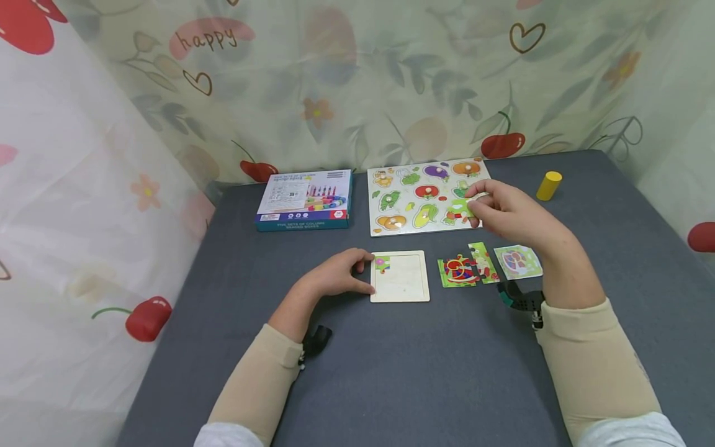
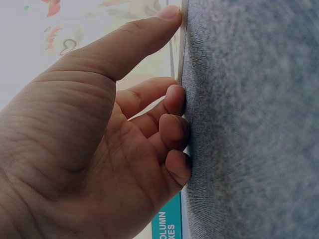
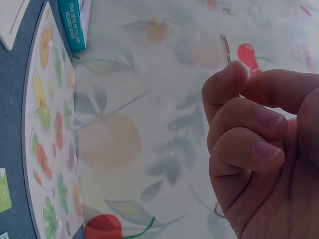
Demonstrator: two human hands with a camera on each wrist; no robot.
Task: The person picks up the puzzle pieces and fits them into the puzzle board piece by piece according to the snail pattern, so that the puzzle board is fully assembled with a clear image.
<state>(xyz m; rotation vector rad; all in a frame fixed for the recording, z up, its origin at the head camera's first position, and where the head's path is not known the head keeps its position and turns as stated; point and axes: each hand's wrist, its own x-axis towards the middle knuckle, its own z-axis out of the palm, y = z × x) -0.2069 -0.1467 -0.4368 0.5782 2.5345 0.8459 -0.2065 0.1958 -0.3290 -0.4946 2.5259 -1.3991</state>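
Puzzle tray (image 1: 404, 284) steadied lightly, jigsaw piece (image 1: 459, 212) held aloft.
The tray, mid-tabletop (image 1: 413, 372), could slide and jar the seated piece (image 1: 382, 264) in its far-left corner if the left hand (image 1: 337, 273), thumb and fingers spread against its left edge, slackens. The right hand (image 1: 505, 214) pinches the other piece between thumb and forefinger, remaining fingers curled; a loosened pinch might drop it onto the vegetable board (image 1: 408, 190) near the tabletop's far edge.
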